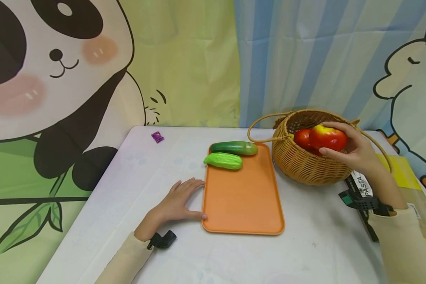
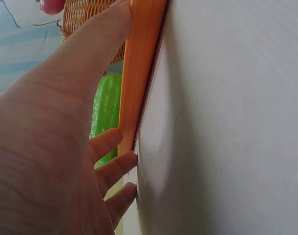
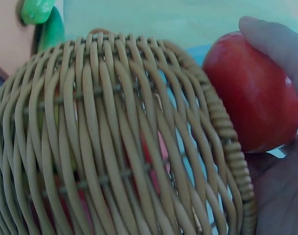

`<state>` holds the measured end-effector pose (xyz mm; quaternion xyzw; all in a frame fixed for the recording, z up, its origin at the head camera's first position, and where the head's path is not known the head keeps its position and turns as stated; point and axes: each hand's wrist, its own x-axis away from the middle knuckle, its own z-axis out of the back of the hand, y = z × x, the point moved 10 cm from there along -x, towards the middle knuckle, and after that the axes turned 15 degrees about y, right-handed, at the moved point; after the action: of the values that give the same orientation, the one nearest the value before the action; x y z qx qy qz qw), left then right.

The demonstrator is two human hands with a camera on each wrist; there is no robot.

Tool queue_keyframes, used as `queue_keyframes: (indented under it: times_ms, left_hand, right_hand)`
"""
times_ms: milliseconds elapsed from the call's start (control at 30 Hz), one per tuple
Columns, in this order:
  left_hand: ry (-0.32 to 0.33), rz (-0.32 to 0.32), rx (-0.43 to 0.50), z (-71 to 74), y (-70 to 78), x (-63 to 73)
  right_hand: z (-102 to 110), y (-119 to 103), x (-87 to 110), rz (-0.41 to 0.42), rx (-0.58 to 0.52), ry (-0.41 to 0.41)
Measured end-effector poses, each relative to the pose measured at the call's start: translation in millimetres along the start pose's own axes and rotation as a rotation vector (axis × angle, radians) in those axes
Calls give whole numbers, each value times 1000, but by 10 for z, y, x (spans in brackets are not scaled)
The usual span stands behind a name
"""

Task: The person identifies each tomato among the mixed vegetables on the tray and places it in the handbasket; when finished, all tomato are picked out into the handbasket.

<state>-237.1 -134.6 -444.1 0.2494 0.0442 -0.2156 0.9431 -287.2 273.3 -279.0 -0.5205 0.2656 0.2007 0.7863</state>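
My right hand [image 1: 356, 148] grips a red apple [image 1: 328, 138] with a yellow patch, thumb and fingers on opposite sides. In the right wrist view the apple [image 3: 252, 93] is beside the rim of the wicker basket [image 1: 310, 167]. Another red fruit [image 1: 301, 139] lies in the basket, partly hidden by the apple. My left hand [image 1: 175, 201] is at the left edge of an orange tray [image 1: 245, 197], fingers spread and fairly straight, thumb touching the rim. On the tray's far end lie a dark green cucumber [image 1: 234, 148] and a light green ridged vegetable [image 1: 223, 161], which overhangs the left rim.
A small purple wrapped piece [image 1: 157, 137] lies at the back left of the white table [image 1: 174, 165]. Right of the basket are a black pasta box [image 1: 362, 185] and a yellow-edged clear pack [image 1: 406, 177], partly behind my right arm. A printed curtain [image 1: 198, 63] hangs behind.
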Motion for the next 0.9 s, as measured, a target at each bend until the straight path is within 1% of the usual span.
queue_keyframes:
  times_ms: [167, 300, 400, 533, 700, 900]
  left_hand:
    - [-5, 1, 0, -10, -12, 4]
    - [-8, 3, 4, -3, -8, 2]
    - [-8, 5, 6, -4, -12, 1]
    - [-7, 5, 4, -5, -15, -1]
    - [-5, 9, 5, -3, -16, -6]
    - [-10, 16, 14, -10, -11, 6]
  right_hand:
    - [52, 81, -10, -37, 62, 8]
    - [93, 167, -6, -91, 118, -2]
    - [122, 201, -16, -116, 148, -9]
    - [160, 194, -53, -101, 180, 2]
    - [187, 208, -89, -81, 179, 21]
    - [228, 277, -118, -97, 207, 44]
